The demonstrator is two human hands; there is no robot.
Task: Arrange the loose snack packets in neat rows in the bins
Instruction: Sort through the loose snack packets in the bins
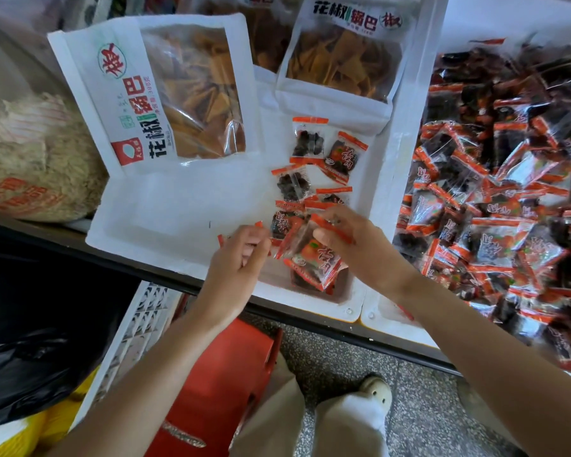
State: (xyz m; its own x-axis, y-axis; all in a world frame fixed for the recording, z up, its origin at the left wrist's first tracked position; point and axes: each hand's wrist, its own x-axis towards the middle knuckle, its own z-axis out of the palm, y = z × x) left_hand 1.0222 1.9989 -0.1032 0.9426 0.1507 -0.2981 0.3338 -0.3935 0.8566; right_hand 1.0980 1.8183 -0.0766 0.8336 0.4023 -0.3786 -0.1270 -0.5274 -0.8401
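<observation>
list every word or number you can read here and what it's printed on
"花椒锅巴" on the sideways white bag, next to a round seal reading "椒".
"398克" in small print on that same bag.
"花椒锅巴" with a round "椒" seal on the upright white bag; its small print is too blurred to read.
The small orange packets carry brush-style characters, too blurred to read.
The sack has orange print, too blurred to read.
</observation>
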